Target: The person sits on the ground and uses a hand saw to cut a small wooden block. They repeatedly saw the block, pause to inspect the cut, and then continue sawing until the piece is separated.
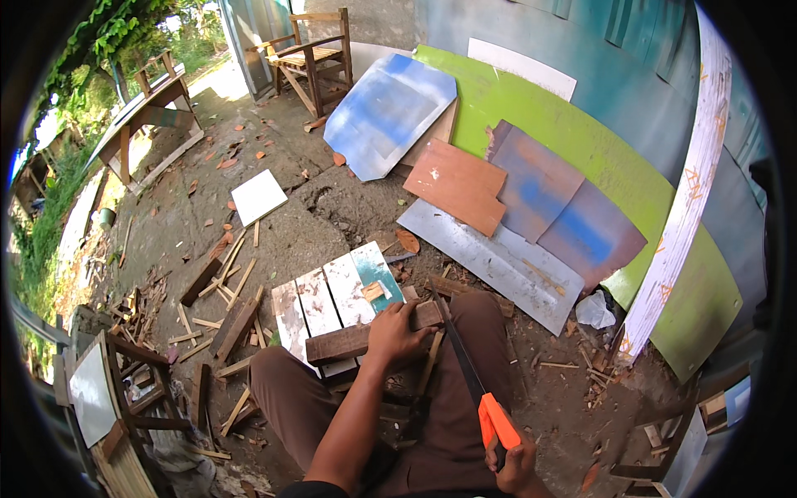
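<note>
A brown wooden block (342, 343) lies across a low slatted stool (313, 300) in front of my knees. My left hand (396, 333) is wrapped over the block near its right end and presses it down. In my right hand (515, 466) is the orange handle of a handsaw (466, 363). Its dark blade runs up and to the left, and its far part meets the right end of the block. How deep the blade sits in the wood I cannot tell. A small pale wood offcut (373, 291) rests on the teal slat of the stool.
Scrap wood strips (237, 324) litter the dirt floor at left. Flat panels, one blue and white (390, 112), one brown (458, 184), and a long green sheet (531, 100), lean by the wall. A wooden chair (311, 62) stands at the back; a white post (685, 199) rises at right.
</note>
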A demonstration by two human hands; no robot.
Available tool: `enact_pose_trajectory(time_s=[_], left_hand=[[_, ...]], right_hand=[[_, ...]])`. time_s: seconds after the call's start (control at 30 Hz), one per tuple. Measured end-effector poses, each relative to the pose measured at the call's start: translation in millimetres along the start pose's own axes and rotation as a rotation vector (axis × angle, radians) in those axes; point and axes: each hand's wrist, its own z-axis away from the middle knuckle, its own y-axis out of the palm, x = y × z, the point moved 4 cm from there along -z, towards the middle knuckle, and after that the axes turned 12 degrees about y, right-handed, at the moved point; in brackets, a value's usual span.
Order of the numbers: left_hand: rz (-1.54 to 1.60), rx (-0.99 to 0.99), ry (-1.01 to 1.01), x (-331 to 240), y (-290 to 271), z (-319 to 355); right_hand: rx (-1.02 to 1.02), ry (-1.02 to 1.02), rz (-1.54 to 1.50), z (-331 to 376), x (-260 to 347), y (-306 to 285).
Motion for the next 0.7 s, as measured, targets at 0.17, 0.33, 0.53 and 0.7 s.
enact_pose_trajectory(time_s=[0.17, 0.33, 0.53, 0.7], left_hand=[[0.001, -0.007, 0.002, 1, -1, -2], [0.003, 0.011, 0.001, 0, -3, -6], [0.016, -0.003, -0.009, 2, -4, -7], [0.009, -0.004, -0.014, 3, -2, -6]], right_hand=[[-0.080, -0.077, -0.192, 32, -9, -11], [-0.073, 0.025, -0.123, 47, -31, -24], [-0.049, 0.092, -0.088, 55, -49, -31], [-0.034, 0.111, -0.080, 51, -59, -29]])
